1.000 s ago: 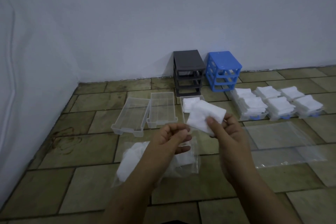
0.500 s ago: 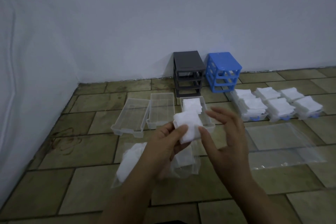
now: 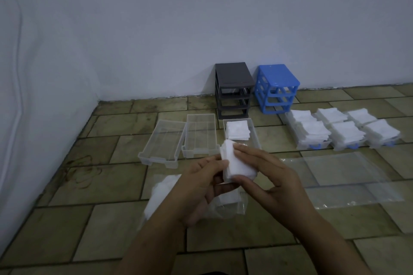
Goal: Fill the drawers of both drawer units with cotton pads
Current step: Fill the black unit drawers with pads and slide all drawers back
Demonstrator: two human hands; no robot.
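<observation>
Both hands (image 3: pixel 241 176) pinch the pad stack (image 3: pixel 234 164) directly before the part-filled drawer (image 3: pixel 254 134), whose long axis runs away from the fingers

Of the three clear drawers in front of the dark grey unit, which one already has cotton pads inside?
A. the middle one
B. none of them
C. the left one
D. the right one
D: the right drawer holds a white stack of cotton pads; the other two show only bare plastic.

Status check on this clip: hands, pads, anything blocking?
Left hand and right hand both hold one pad stack. Third clear drawer half filled, two left of it empty. Nothing blocking.
</observation>
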